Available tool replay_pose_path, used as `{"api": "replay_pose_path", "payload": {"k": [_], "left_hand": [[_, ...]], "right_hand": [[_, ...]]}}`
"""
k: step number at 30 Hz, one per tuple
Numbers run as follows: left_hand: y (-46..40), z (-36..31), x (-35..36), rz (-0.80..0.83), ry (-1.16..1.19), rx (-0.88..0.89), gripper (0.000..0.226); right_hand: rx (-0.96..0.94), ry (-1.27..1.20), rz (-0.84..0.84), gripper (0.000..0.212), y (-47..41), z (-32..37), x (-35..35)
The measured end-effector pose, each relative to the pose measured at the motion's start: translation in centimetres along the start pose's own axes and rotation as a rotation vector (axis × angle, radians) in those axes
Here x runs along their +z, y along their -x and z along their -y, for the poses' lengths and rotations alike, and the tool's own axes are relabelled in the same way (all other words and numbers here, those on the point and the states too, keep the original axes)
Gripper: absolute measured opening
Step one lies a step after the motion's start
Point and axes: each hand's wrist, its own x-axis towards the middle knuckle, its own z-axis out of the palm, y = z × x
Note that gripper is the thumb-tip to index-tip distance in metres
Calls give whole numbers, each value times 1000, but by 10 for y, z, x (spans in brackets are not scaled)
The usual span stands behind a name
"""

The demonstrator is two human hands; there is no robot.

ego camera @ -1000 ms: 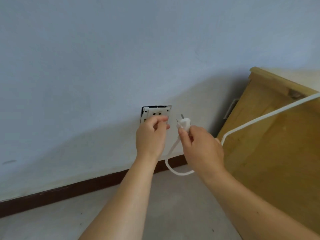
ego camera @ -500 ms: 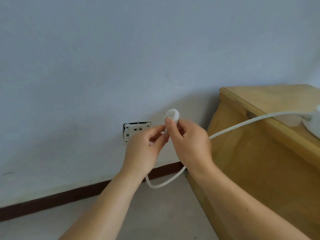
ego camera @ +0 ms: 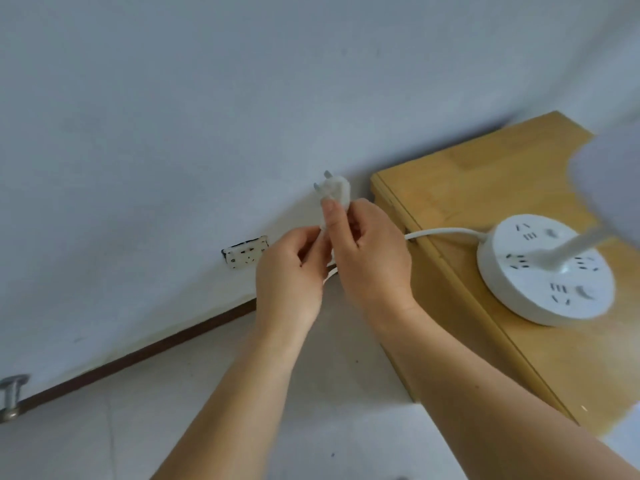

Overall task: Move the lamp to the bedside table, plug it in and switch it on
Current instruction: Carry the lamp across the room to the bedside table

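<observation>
The white lamp (ego camera: 543,268) stands on the wooden bedside table (ego camera: 485,181) at the right; its round base has several socket slots and its blurred shade (ego camera: 609,174) fills the upper right. A white cable (ego camera: 446,232) runs from the base over the table's edge to the white plug (ego camera: 334,190). My right hand (ego camera: 370,258) pinches the plug, prongs pointing up and left, above the wall socket (ego camera: 246,252). My left hand (ego camera: 294,275) grips the cable just below the plug, partly covering the socket's right side.
The pale wall meets the light floor (ego camera: 311,393) at a dark brown skirting board (ego camera: 138,358). A metal doorstop (ego camera: 12,396) sticks out at the lower left. The table's side panel (ego camera: 450,323) stands close to my right forearm.
The view has swung right and down, so the lamp base and tabletop now show. The plug has turned prongs-up and sits higher and further from the socket. My left hand has left the socket for the cable.
</observation>
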Motion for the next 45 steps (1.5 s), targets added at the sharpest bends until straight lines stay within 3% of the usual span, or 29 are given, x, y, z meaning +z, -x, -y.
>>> {"api": "replay_pose_path", "payload": {"k": [8,14,17,22,25,29,34,38,45], "left_hand": [[33,-86,27,142,138,-250,36],[54,-141,58,230,149,-354,30],[64,-170,77,242,196,-410,23],[62,-214,114,228,262,-456,25],[55,-230,134,168,227,-447,30],[47,-244,154,119,215,-515,27],[35,-247,166,97,272,-711,12],[32,-246,172,140,291,-763,28],[48,-258,169,211,275,-817,18]], "right_hand": [[149,-13,-2,32,13,37,-95],[269,-188,-80,26,32,48,-163],[270,-164,-109,29,38,46,-200],[198,-107,-304,15,18,36,-266],[264,-89,-347,20,-5,22,-296],[531,-158,-163,48,-36,-5,-316],[811,-425,227,83,-65,-28,-326],[895,-500,366,76,-64,-37,-326],[920,-494,314,66,-48,-29,-345]]}}
